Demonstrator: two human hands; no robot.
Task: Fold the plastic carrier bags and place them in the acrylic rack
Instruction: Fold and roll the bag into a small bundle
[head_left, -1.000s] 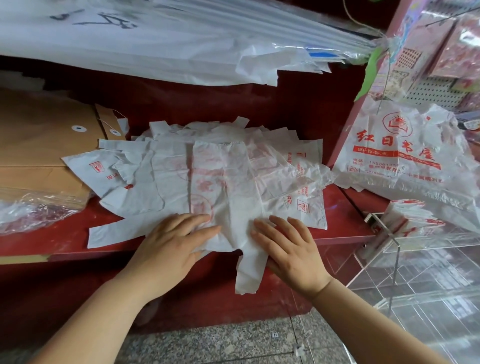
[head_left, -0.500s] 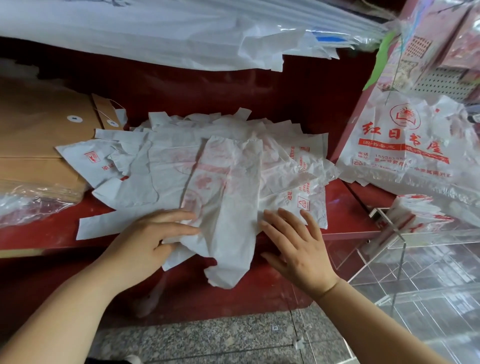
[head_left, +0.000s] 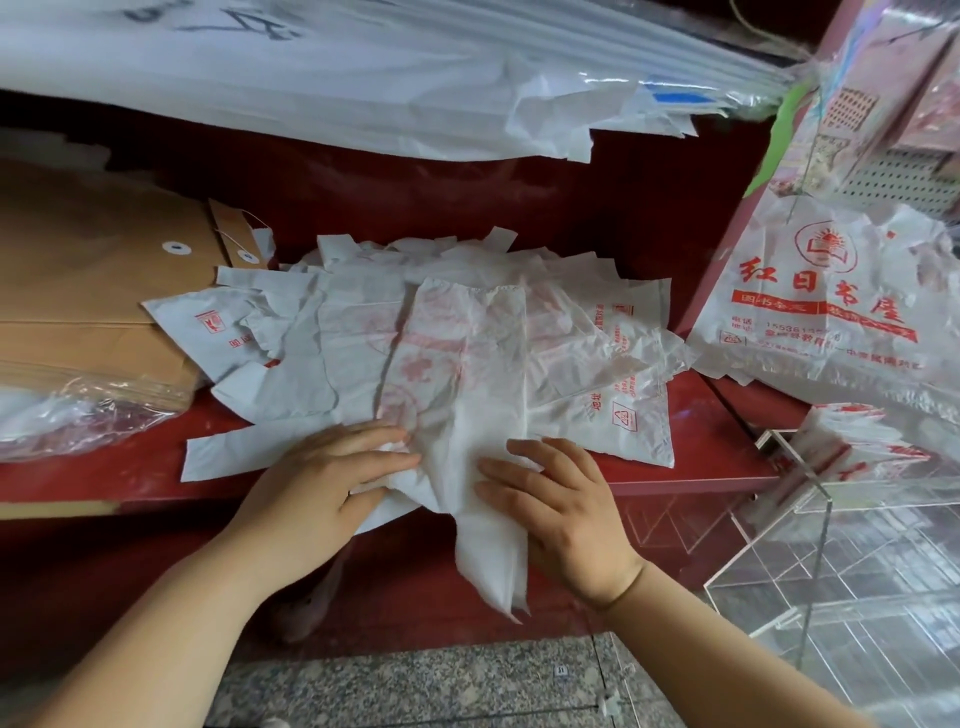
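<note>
- While the top carrier bag (head_left: 467, 374) lies lengthwise on the loose pile (head_left: 270, 338) on the red counter (head_left: 722, 441), its handles hanging over the front edge, both hands flatten it, apparently to set a fold.
- Left hand (head_left: 322, 488): fingers straight, pressing the bag's left edge, gripping nothing.
- Right hand (head_left: 561, 509): fingers spread flat on its right side.
- Acrylic rack (head_left: 815, 499), right of the counter: folded bags (head_left: 857, 441) stacked in its upper compartment.
- Brown envelopes (head_left: 93, 291): left, touching the pile.

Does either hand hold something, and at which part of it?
No clear grip. The right hand presses flat on the thin white plastic carrier bag at its handle end; the left hand lies there too, and whether it pinches cannot be told.
</note>
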